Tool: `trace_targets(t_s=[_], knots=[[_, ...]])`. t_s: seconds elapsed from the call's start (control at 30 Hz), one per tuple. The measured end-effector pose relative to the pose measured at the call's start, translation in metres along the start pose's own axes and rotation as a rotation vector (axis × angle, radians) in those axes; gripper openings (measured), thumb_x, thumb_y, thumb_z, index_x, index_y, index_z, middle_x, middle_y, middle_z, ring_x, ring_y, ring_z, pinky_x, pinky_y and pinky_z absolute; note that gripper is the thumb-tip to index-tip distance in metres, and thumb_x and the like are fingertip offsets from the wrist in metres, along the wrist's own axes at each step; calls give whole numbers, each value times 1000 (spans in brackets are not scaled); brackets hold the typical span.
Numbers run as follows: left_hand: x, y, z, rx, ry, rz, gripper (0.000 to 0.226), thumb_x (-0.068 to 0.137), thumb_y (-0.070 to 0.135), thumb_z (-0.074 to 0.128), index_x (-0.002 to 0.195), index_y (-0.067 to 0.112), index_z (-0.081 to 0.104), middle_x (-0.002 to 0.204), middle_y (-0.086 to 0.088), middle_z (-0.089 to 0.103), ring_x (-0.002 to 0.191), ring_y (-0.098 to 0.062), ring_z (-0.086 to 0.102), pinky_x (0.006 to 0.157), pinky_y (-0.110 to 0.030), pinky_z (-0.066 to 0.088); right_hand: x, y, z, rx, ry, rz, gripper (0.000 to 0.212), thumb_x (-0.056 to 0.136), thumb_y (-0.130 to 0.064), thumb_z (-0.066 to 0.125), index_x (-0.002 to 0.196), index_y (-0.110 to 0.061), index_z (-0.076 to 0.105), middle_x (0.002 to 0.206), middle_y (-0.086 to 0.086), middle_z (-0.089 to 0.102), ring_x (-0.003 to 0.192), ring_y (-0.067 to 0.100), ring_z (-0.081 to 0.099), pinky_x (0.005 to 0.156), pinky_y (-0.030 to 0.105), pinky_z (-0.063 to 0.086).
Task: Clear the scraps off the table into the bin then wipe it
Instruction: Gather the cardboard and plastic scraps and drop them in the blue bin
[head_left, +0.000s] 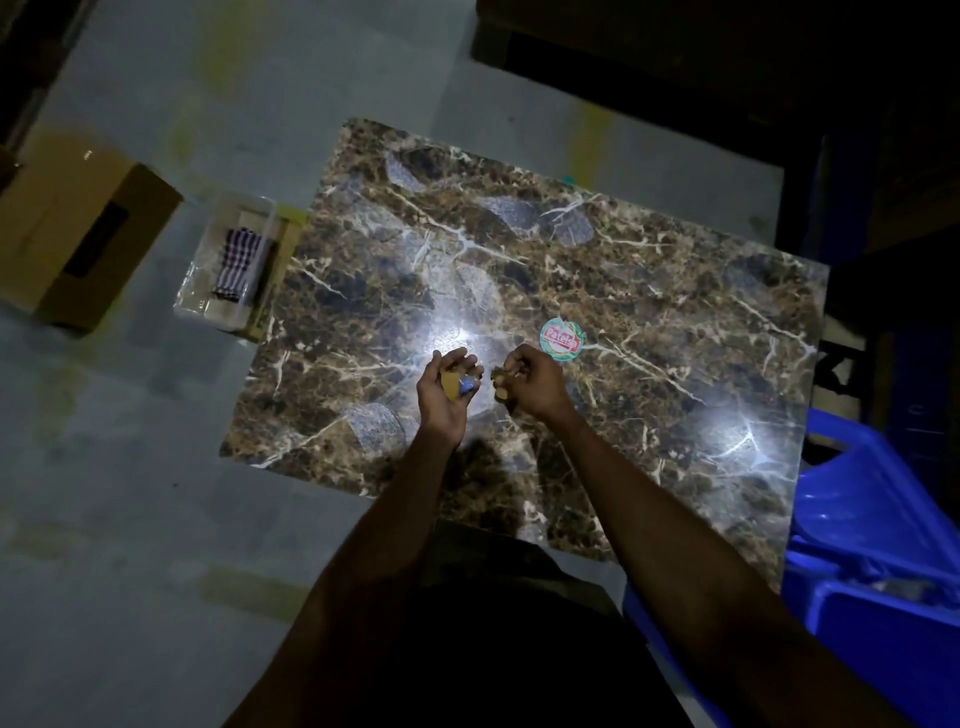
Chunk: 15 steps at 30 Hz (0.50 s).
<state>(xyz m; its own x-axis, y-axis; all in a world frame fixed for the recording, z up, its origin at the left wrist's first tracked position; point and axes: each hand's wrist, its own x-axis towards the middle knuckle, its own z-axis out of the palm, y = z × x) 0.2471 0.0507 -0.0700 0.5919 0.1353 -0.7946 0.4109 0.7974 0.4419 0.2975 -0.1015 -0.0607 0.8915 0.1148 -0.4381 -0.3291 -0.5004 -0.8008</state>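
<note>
Both hands are loaded w/ scraps over the table's (649, 291) near-centre. Left hand (448, 387) is cupped palm-up, fingers curled round a tan piece and a small blue bit (466, 385). Right hand (530, 382) is closed in a loose fist round brownish crumbs (503, 392), knuckles up; exactly what's inside is too dark to tell. The hands sit close together, approx level, not touching.

Key relation: the blue bin (878, 545) lies at about 4 o'clock from the hands, off the table's right edge and nearer the person. Right hand is the closer one; left would have to cross in front of the body, or tip its load into the right first. Judging by this, next move is prob. a swing toward 4 o'clock.

Not much else looks loose on the marble-pattern top: a round red-and-green sticker (562, 339) at 1 o'clock from the right hand, flat, maybe stuck down. Pale patches at 11–12 o'clock are unclear. Checked cloth (236, 262) waits in a clear tub (208, 291) off the table's left edge, at 10 o'clock, for the wipe.
</note>
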Motion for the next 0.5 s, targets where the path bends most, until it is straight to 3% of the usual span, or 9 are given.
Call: trace_targets(t_s=[0.1, 0.2, 0.3, 0.43, 0.5], knots=[[4, 1, 9, 0, -22, -11, 44, 110, 41, 41, 111, 8, 69, 103, -10, 73, 93, -23, 71, 81, -34, 55, -3, -12, -1, 135, -25, -34, 23, 80, 4, 81, 85, -10, 63, 79, 5, 66, 74, 15, 67, 67, 30, 56], [8, 2, 22, -17, -80, -36, 44, 110, 41, 41, 108, 8, 70, 96, -9, 72, 85, -24, 70, 69, -33, 56, -7, -29, 2, 217, -67, -36, 28, 82, 14, 77, 81, -12, 66, 80, 2, 70, 78, 15, 68, 72, 29, 58], [7, 5, 36, -100, -135, -80, 42, 108, 39, 45, 102, 7, 71, 94, -13, 71, 87, -29, 71, 80, -39, 58, -7, -37, 6, 226, -93, -45, 31, 80, 17, 75, 81, -14, 68, 84, 1, 75, 76, 9, 71, 75, 26, 59], [1, 7, 44, -109, -101, -94, 39, 108, 37, 45, 98, 7, 68, 86, -9, 70, 74, -23, 69, 60, -27, 55, -10, -35, -1, 266, -2, -77, 21, 81, 11, 71, 94, -5, 73, 100, 15, 77, 94, 30, 75, 84, 41, 62], [2, 4, 44, -90, -91, -97, 38, 107, 38, 47, 98, 7, 70, 94, -11, 70, 79, -24, 68, 65, -29, 56, -16, -33, -5, 290, 71, -45, 19, 81, 13, 71, 95, 0, 71, 96, 15, 76, 89, 26, 75, 82, 39, 61]])
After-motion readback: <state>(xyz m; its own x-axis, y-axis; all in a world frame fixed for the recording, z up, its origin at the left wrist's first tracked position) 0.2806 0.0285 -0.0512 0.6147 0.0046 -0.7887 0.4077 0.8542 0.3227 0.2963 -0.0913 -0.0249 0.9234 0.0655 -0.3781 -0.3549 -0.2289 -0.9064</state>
